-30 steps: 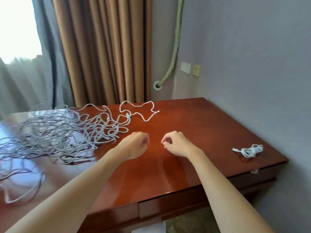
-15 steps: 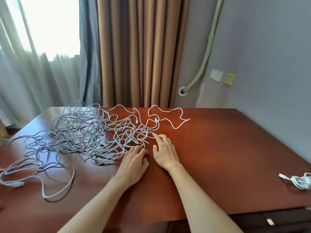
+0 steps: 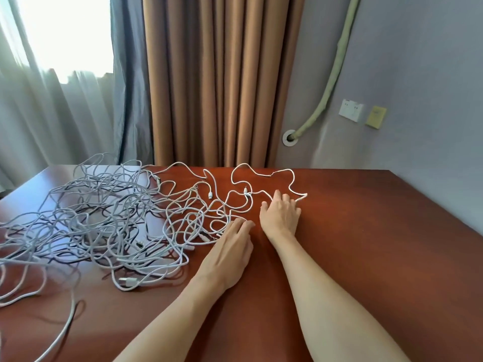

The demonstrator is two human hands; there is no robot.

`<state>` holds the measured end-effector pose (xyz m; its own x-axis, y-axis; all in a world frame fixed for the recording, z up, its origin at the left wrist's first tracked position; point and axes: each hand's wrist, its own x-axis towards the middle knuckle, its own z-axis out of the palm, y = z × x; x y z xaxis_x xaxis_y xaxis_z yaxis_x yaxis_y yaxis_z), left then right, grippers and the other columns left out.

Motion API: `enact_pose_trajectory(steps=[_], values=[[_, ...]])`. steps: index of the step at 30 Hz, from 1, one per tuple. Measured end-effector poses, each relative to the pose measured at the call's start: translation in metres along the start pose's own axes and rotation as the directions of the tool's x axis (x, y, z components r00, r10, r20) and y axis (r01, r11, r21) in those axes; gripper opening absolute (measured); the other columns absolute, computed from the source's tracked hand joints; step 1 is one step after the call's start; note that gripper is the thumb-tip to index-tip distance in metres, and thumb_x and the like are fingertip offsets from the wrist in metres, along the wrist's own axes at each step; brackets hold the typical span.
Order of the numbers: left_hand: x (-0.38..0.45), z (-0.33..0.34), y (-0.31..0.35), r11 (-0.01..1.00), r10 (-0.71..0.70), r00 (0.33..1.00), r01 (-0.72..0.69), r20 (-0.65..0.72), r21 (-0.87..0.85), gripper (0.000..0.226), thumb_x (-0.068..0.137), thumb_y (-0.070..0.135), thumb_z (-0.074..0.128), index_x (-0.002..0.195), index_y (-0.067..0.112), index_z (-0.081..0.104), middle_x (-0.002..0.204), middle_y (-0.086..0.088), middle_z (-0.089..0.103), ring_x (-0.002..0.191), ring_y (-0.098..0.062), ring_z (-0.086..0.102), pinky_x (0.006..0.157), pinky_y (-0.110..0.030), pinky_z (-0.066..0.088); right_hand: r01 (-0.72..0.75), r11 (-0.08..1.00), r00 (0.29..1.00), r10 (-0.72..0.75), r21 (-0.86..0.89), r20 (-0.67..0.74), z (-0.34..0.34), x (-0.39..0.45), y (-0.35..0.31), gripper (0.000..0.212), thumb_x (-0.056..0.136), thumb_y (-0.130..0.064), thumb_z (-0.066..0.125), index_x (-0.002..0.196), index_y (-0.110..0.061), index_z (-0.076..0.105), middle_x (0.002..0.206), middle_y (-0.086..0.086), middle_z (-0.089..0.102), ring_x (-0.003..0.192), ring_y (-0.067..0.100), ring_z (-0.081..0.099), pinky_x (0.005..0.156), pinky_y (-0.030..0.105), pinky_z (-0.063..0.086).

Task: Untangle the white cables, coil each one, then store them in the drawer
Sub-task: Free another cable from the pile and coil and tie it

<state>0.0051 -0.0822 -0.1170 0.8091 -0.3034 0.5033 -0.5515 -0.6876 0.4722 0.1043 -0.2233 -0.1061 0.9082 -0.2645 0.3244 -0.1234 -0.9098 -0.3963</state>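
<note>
A big tangle of white cables (image 3: 109,220) sprawls over the left half of the red-brown wooden table (image 3: 379,231). One loose strand (image 3: 264,175) loops out to the right at the back. My right hand (image 3: 281,216) lies flat, palm down, with its fingertips on that strand's near end. My left hand (image 3: 230,252) also lies flat, fingers spread, touching the right edge of the tangle. Neither hand grips a cable. A USB plug (image 3: 128,281) lies at the tangle's front. The drawer is out of view.
Brown curtains (image 3: 219,82) and grey sheer drapes (image 3: 52,113) hang behind the table. A grey wall on the right carries a padded pipe (image 3: 329,82), a white socket (image 3: 351,110) and a yellow plate (image 3: 375,117). Bare tabletop stretches right of my hands.
The view swung left, so the coiled cable at the right edge left the frame. Both fists opened flat and slid forward; the right hand has reached the loose strand.
</note>
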Motion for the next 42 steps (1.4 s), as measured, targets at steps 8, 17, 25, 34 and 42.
enact_pose_trajectory(steps=[8,17,25,34,42], values=[[0.009,0.003,-0.004,0.998,-0.022,0.999,0.020,-0.025,-0.052,0.045,0.104,0.013,0.043,0.148,0.011,0.036,0.128,0.000,0.048,0.114,-0.012,0.052,0.102,-0.026,0.043,-0.016,0.519,0.869,0.431,0.855,-0.245,-0.012,-0.010,0.012,0.026,0.110,-0.026,0.031,0.099,-0.014,0.051,0.065,0.008,0.060,0.056,0.016,0.059,0.062,0.043,0.051],[-0.006,0.004,0.009,1.000,-0.009,1.000,0.009,0.003,-0.029,0.076,0.094,0.032,0.069,0.155,0.010,0.029,0.134,-0.001,0.046,0.124,-0.014,0.045,0.110,-0.026,0.038,-0.013,-0.017,0.800,0.599,1.000,0.020,-0.062,-0.078,0.031,0.042,0.112,-0.039,0.027,0.082,-0.014,0.043,0.049,0.003,0.041,0.039,0.013,0.035,0.045,0.025,0.029],[-0.033,0.001,0.039,0.996,-0.045,0.993,0.053,0.111,-0.070,0.022,0.102,0.023,0.054,0.090,0.012,0.068,0.089,0.005,0.059,0.088,-0.012,0.053,0.085,-0.033,0.046,-0.021,0.088,0.711,0.702,0.996,-0.047,-0.099,-0.156,0.044,0.055,0.111,-0.039,0.027,0.066,-0.012,0.041,0.050,0.006,0.040,0.043,0.018,0.036,0.046,0.025,0.032],[-0.094,-0.021,0.078,0.783,-0.443,0.879,0.283,-0.177,-0.553,0.016,0.097,0.027,0.066,0.095,0.016,0.078,0.083,0.000,0.069,0.075,-0.010,0.060,0.068,-0.021,0.045,-0.200,0.513,0.763,0.616,0.835,-0.196,-0.126,-0.228,0.062,0.023,0.104,-0.022,0.048,0.088,-0.007,0.053,0.076,0.004,0.058,0.073,0.021,0.056,0.070,0.034,0.040],[-0.125,-0.076,0.100,0.669,-0.418,0.905,0.246,-0.081,-0.702,0.029,0.105,0.010,0.046,0.093,0.021,0.069,0.081,-0.006,0.058,0.071,-0.018,0.048,0.065,-0.036,0.042,-0.203,0.830,0.915,0.350,0.519,-0.202,-0.164,-0.266,0.054,0.033,0.085,-0.007,0.062,0.113,-0.024,0.054,0.108,-0.006,0.055,0.112,0.020,0.052,0.102,0.045,0.042]])
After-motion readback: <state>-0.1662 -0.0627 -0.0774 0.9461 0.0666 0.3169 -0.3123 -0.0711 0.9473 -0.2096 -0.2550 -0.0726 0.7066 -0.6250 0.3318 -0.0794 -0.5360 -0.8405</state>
